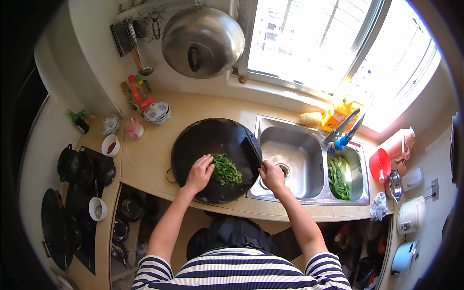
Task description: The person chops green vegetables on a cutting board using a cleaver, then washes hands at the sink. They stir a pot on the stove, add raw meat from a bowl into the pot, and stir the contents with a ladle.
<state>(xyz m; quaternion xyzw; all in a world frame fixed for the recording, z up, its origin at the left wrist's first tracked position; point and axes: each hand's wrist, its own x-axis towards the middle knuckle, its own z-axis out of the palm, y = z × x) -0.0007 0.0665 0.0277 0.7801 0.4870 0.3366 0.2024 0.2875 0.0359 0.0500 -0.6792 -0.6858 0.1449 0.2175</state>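
Note:
A heap of chopped leafy greens [226, 169] lies on a large round dark board [203, 136] on the counter. My left hand [199, 173] rests at the left edge of the heap, its fingers close together and touching the leaves. At the board's right side, my right hand [272, 175] is closed around the handle of a cleaver [250, 146]. The dark, wide blade points away from me over the board, apart from the greens.
Right of the board is a double steel sink [290, 145], with leafy greens [339, 177] in its smaller basin under the faucet [342, 128]. A lidded porcelain bowl [157, 112] and bottles [139, 94] stand at the back left. A large metal lid [203, 41] hangs above.

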